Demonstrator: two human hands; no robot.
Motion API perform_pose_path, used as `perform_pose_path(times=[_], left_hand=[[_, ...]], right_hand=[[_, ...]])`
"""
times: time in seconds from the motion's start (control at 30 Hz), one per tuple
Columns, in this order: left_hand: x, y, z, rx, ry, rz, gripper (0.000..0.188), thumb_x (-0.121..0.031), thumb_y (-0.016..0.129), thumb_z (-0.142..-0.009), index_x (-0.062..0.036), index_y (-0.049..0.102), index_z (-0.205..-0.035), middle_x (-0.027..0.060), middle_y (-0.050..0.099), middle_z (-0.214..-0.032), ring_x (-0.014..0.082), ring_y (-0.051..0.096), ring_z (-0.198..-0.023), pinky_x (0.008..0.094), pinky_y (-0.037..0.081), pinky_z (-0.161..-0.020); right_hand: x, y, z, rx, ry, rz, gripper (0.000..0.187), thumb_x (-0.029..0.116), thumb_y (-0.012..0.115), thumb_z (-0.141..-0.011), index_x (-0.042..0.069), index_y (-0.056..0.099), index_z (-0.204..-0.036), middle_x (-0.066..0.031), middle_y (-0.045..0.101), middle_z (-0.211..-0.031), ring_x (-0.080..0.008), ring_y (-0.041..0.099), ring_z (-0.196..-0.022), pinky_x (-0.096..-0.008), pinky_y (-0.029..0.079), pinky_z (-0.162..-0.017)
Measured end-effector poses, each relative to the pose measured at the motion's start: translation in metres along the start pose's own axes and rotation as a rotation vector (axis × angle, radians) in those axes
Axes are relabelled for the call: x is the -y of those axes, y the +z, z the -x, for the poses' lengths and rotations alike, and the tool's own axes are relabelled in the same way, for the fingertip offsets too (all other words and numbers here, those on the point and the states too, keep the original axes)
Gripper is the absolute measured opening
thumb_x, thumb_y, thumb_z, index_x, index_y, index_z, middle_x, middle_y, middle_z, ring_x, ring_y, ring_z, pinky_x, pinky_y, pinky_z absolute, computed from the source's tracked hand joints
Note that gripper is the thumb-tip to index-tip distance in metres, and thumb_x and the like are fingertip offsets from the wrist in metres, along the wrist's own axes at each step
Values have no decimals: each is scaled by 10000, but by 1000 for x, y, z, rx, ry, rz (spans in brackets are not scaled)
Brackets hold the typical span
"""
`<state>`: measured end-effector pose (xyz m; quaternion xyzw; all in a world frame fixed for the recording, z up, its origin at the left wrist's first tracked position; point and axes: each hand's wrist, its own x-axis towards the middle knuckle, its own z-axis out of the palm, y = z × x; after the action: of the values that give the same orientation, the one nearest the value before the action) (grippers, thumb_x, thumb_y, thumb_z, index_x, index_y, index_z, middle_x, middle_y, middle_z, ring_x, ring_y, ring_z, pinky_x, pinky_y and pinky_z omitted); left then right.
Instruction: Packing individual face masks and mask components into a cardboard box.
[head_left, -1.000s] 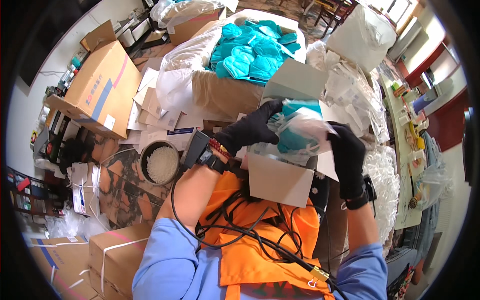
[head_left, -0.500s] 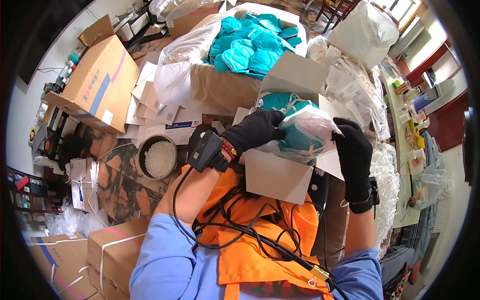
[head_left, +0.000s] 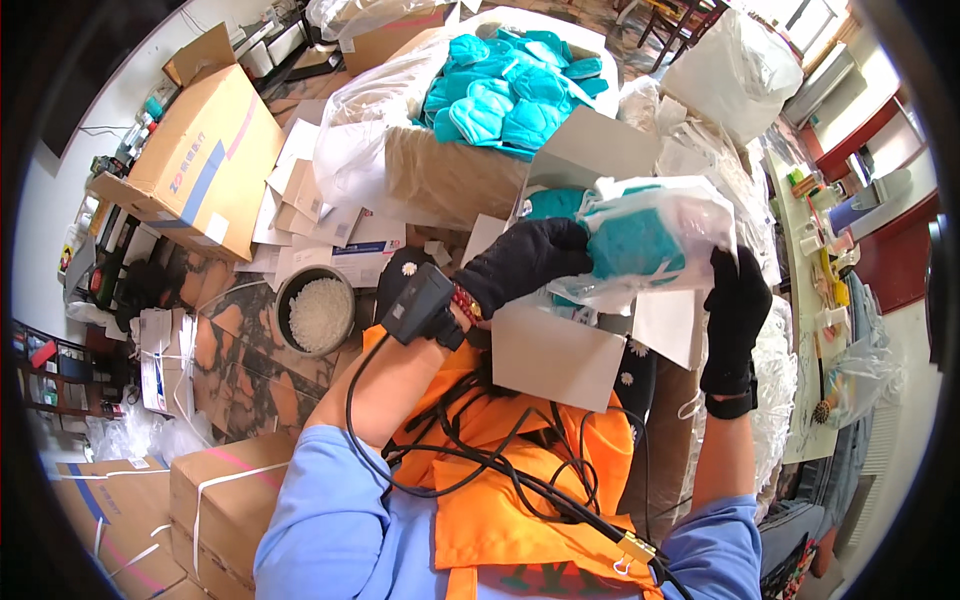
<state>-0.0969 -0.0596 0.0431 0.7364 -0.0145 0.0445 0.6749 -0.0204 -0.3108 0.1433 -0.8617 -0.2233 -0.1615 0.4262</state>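
Note:
A teal cup-shaped face mask sits in a clear plastic bag [head_left: 655, 240], stretched between my two black-gloved hands. My left hand [head_left: 540, 262] pinches the bag's left end, beside the mask. At the other end, the fingers of my right hand [head_left: 735, 300] are closed on the bag's edge. Below the bag stands an open white carton [head_left: 560, 352] with its flaps spread out. More teal masks [head_left: 555, 203] lie inside it, partly hidden behind the bag and my left hand.
Beyond the carton, a big plastic-lined box [head_left: 440, 165] holds a heap of loose teal masks [head_left: 510, 95]. A bowl of white pellets [head_left: 318, 312] stands on the floor at left. Brown cardboard boxes [head_left: 195, 165] are at far left and lower left. Plastic bags [head_left: 735, 75] pile up at right.
The bagged mask has moved right and slightly up, and the bag is now drawn out wider and flatter. My right hand has shifted right and down with the bag's end.

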Motion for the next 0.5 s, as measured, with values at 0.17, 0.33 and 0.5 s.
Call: perform_pose_path(times=[0.17,0.33,0.5], left_hand=[[-7,11,-5,-82,38,63,235,-171,735,-808,-7,674,-965,54,683,-846,106,607,-795,285,496,-767],[-3,13,-6,-58,89,-184,169,-158,712,-796,-15,690,-883,139,682,-828,200,648,-777,330,506,-737],[15,8,-7,-143,138,-713,195,-199,686,-755,-27,683,-847,228,647,-830,349,648,-798,417,513,-721]], right_hand=[[-8,5,0,53,-4,-111,99,133,612,-908,45,649,-932,-28,556,-617,-58,455,-441,-256,338,-422],[-15,18,4,22,54,-303,102,138,598,-916,50,646,-935,-17,600,-702,-59,462,-445,-243,333,-411],[-18,9,3,-130,69,-121,166,169,585,-928,18,641,-971,-22,618,-746,-57,494,-498,-229,360,-416]])
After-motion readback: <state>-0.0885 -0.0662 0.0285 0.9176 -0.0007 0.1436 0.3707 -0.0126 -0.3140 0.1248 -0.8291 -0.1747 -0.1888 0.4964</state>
